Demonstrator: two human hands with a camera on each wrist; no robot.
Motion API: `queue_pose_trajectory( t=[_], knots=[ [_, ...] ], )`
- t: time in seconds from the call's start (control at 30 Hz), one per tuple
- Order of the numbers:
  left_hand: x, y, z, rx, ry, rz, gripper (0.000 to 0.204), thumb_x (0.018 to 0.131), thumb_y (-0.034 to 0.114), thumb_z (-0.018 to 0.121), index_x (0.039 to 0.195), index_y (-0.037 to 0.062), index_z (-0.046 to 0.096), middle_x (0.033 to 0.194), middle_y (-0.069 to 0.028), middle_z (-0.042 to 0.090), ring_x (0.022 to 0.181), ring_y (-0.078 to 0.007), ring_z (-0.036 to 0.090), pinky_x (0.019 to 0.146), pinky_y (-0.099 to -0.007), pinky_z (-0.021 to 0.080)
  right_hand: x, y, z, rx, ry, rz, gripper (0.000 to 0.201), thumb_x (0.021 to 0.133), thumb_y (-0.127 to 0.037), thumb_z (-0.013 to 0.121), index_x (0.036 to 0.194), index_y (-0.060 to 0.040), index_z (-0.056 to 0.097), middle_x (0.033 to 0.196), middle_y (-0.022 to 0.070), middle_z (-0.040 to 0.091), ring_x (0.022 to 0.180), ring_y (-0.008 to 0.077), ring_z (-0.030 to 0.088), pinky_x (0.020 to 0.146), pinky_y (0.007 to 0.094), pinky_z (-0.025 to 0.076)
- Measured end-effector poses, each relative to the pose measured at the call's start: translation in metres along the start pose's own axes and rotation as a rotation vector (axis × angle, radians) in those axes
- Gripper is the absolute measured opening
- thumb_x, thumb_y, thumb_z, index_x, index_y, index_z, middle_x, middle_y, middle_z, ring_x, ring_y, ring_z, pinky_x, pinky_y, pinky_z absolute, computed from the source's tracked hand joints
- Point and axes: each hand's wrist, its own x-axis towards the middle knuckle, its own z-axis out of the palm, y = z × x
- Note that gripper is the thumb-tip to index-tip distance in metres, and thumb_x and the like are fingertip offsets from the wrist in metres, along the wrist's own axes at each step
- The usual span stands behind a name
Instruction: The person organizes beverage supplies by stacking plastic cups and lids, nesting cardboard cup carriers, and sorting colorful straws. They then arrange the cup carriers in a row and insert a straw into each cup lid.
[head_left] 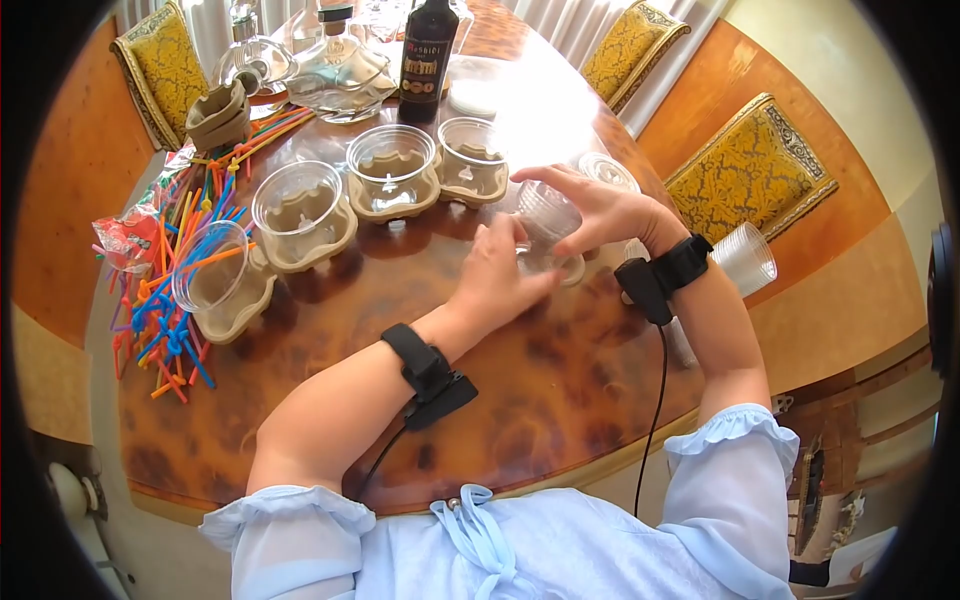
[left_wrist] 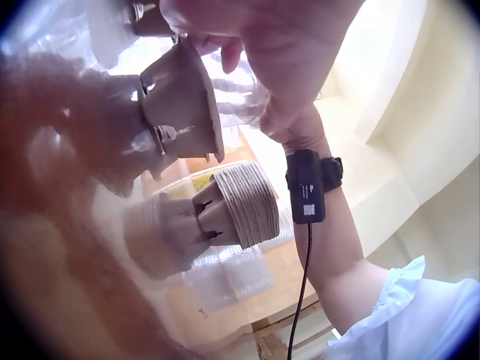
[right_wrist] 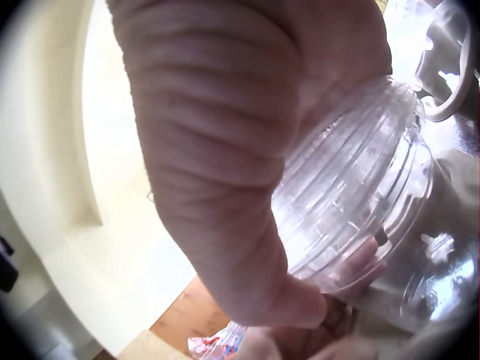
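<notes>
Between both hands is a stack of nested clear plastic cups point(head_left: 548, 212), its ridged rims close up in the right wrist view point(right_wrist: 352, 195). My right hand point(head_left: 615, 212) curves over the stack and grips it, thumb and fingers spread round its sides. The left hand point(head_left: 498, 272) holds the lower end, fingers bent at the rim. Just beneath sits a grey-brown cardboard cup carrier point(left_wrist: 180, 109), mostly hidden by the hands in the head view. To the left, a row of similar carriers point(head_left: 235, 310) bears clear cups point(head_left: 300, 200).
Colourful knotted balloons point(head_left: 190, 260) lie along the table's left side. A dark bottle point(head_left: 425, 65) and glass decanters point(head_left: 345, 75) stand at the back. Another cup stack point(head_left: 745, 260) lies right of my forearm. Piled carriers point(left_wrist: 244, 206) show in the left wrist view.
</notes>
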Motion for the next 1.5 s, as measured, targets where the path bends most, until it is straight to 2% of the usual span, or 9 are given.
queue_pose_trajectory(
  t=[0.1, 0.3, 0.4, 0.53, 0.57, 0.77, 1.03, 1.3, 1.5],
  knots=[
    [0.014, -0.020, 0.022, 0.023, 0.343, 0.182, 0.069, 0.061, 0.038, 0.081, 0.103, -0.0024, 0.045, 0.099, -0.0198, 0.056, 0.095, -0.0347, 0.052, 0.092, -0.0412, 0.038, 0.000, -0.017, 0.003, -0.036, -0.007, -0.041, 0.087, 0.059, -0.024, 0.078, 0.135, -0.0087, 0.038, 0.127, 0.0146, 0.046, 0.123, 0.0271, 0.040, 0.103, 0.0359, 0.033],
    [0.016, -0.022, 0.019, 0.311, 0.160, 0.108, 0.073, 0.058, 0.039, 0.083, 0.109, -0.0017, 0.051, 0.096, -0.0149, 0.060, 0.099, -0.0288, 0.054, 0.097, -0.0439, 0.035, -0.007, -0.020, 0.002, 0.022, -0.026, -0.012, 0.087, 0.059, -0.024, 0.078, 0.135, -0.0083, 0.038, 0.126, 0.0137, 0.047, 0.121, 0.0234, 0.042, 0.102, 0.0358, 0.033],
    [0.009, -0.020, 0.017, 0.244, 0.207, 0.186, 0.070, 0.057, 0.030, 0.085, 0.110, -0.0019, 0.053, 0.101, -0.0183, 0.060, 0.096, -0.0342, 0.054, 0.084, -0.0413, 0.043, -0.011, -0.014, -0.012, 0.468, -0.164, 0.157, 0.089, 0.059, -0.025, 0.079, 0.135, -0.0071, 0.038, 0.126, 0.0118, 0.046, 0.119, 0.0194, 0.041, 0.102, 0.0339, 0.033],
    [0.009, -0.028, 0.018, 0.246, 0.242, 0.273, 0.071, 0.057, 0.030, 0.085, 0.113, -0.0001, 0.052, 0.101, -0.0155, 0.061, 0.097, -0.0312, 0.055, 0.086, -0.0404, 0.042, -0.019, -0.002, -0.024, 0.210, 0.015, -0.132, 0.081, 0.061, -0.010, 0.069, 0.136, -0.0119, 0.040, 0.117, 0.0084, 0.052, 0.106, 0.0157, 0.048, 0.092, 0.0301, 0.040],
    [0.009, -0.029, 0.017, 0.219, 0.226, 0.270, 0.071, 0.057, 0.032, 0.084, 0.113, 0.0013, 0.052, 0.101, -0.0153, 0.060, 0.097, -0.0312, 0.055, 0.089, -0.0418, 0.040, -0.029, -0.017, -0.031, 0.252, 0.020, -0.016, 0.093, 0.061, -0.043, 0.077, 0.136, -0.0054, 0.038, 0.127, 0.0102, 0.044, 0.119, 0.0186, 0.040, 0.102, 0.0306, 0.031],
    [0.010, -0.023, 0.014, 0.163, 0.187, 0.327, 0.084, 0.056, 0.029, 0.085, 0.122, -0.0027, 0.045, 0.111, -0.0190, 0.057, 0.103, -0.0336, 0.053, 0.091, -0.0408, 0.041, -0.144, -0.081, -0.050, 0.145, 0.378, -0.010, 0.083, 0.060, -0.006, 0.067, 0.138, -0.0084, 0.036, 0.123, 0.0075, 0.050, 0.113, 0.0180, 0.046, 0.098, 0.0284, 0.035],
    [0.008, -0.029, 0.004, 0.138, 0.150, 0.252, 0.094, 0.061, 0.031, 0.084, 0.133, -0.0045, 0.035, 0.127, -0.0214, 0.048, 0.119, -0.0323, 0.046, 0.100, -0.0385, 0.037, -0.284, -0.047, 0.030, -0.061, 0.691, 0.602, 0.085, 0.060, -0.016, 0.071, 0.134, -0.0033, 0.031, 0.130, 0.0151, 0.044, 0.125, 0.0276, 0.039, 0.104, 0.0341, 0.031],
    [-0.018, -0.009, -0.009, 0.193, 0.327, 0.446, 0.072, 0.071, 0.014, 0.076, 0.131, -0.0013, 0.039, 0.129, -0.0159, 0.043, 0.120, -0.0267, 0.042, 0.102, -0.0384, 0.033, -0.283, 0.014, 0.054, -0.312, 0.624, 0.803, 0.082, 0.058, -0.021, 0.075, 0.130, -0.0042, 0.039, 0.125, 0.0197, 0.044, 0.121, 0.0330, 0.041, 0.101, 0.0379, 0.035],
    [-0.038, 0.028, 0.012, 0.021, 0.086, 0.732, 0.043, 0.075, 0.008, 0.070, 0.113, -0.0012, 0.051, 0.113, -0.0136, 0.054, 0.109, -0.0240, 0.052, 0.096, -0.0339, 0.039, -0.284, 0.024, 0.066, -0.324, 0.652, 0.757, 0.083, 0.059, -0.031, 0.077, 0.128, -0.0013, 0.042, 0.129, 0.0257, 0.039, 0.121, 0.0441, 0.038, 0.102, 0.0423, 0.035]
  ],
)
